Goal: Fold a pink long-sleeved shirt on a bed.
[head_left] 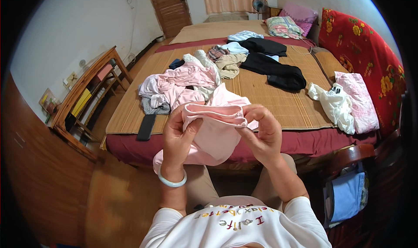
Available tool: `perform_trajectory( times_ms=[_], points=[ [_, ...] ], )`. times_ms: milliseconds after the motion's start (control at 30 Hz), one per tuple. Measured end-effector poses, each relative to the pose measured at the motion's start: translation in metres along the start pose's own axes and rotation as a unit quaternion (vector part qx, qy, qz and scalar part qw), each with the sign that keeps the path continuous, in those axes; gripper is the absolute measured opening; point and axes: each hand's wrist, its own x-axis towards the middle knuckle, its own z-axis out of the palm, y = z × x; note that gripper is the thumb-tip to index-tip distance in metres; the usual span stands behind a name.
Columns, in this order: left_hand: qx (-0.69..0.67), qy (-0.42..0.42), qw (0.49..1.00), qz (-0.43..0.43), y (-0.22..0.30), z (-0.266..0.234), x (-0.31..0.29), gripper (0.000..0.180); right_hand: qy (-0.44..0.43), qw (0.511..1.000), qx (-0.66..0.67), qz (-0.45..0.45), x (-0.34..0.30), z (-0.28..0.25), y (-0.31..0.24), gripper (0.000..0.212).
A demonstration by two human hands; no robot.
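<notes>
A pale pink garment (217,137) hangs between my hands in front of the bed's near edge, its banded opening uppermost. My left hand (177,128) grips one end of that band, thumb in front. At the other end, my right hand (262,128) pinches the band between thumb and fingers. The cloth droops toward my lap, and one part trails to the left beneath my left wrist. Just beyond lies a loose heap of pink clothes (185,80) on the bamboo mat. Which kind of garment I hold, I cannot tell.
A black phone (146,127) rests at the mat's near left edge. Black clothes (278,69) and a beige cloth (230,65) lie farther back. White clothing (333,106) sits on the right beside a pink patterned pillow (357,102). A wooden shelf (93,89) stands along the left wall.
</notes>
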Motion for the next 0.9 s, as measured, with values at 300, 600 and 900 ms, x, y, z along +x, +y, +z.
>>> perform_trajectory(
  times_ms=[300, 600, 900],
  points=[
    [0.203, -0.033, 0.972, 0.111, 0.050, 0.000, -0.003, 0.081, -0.019, 0.999, -0.026, -0.008, 0.007, 0.013, -0.027, 0.021],
    [0.444, -0.221, 0.868, 0.036, 0.073, -0.051, -0.032, 0.033, -0.130, 0.985, -0.037, -0.111, -0.006, 0.052, -0.028, 0.028],
    [0.263, 0.324, 0.882, 0.218, 0.093, -0.144, -0.079, 0.028, -0.005, 0.940, -0.235, 0.248, -0.071, -0.071, 0.122, 0.014]
  ],
)
